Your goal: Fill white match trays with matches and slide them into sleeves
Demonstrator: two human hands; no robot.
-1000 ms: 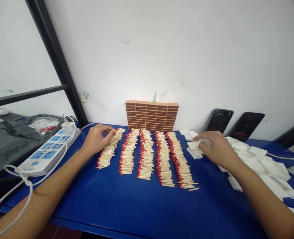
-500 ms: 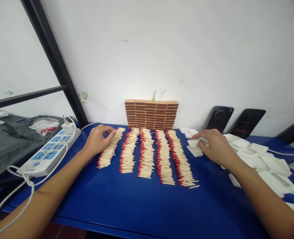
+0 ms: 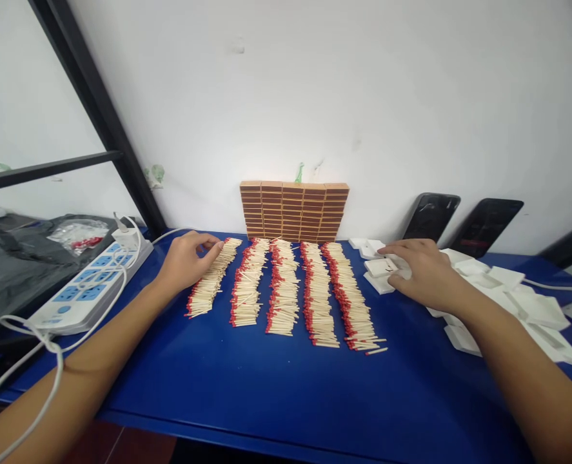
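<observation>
My left hand [image 3: 189, 258] rests at the far end of the leftmost row of red-headed matches [image 3: 213, 280]. Its thumb and forefinger tips come together in a pinch, and what lies between them, if anything, is too small to make out. Over to the right, my right hand [image 3: 425, 270] lies over several white matchbox trays [image 3: 378, 283], thumb and forefinger apart. A white tray [image 3: 377, 266] sits by its fingertips on top of another one; the palm hides part of the trays there. Several rows of matches lie side by side between my hands.
A wall of stacked matchboxes [image 3: 294, 212] stands at the back. Two dark phones [image 3: 431, 218] lean on the wall. More white trays [image 3: 522, 309] are heaped at right. A power strip [image 3: 89, 287] with a looped white cable [image 3: 56, 380] lies at left on the blue table [image 3: 266, 393].
The view has tilted slightly, so everything sits a little higher in the picture. Both hands stay at the same places, with only slight movement of the right fingers.
</observation>
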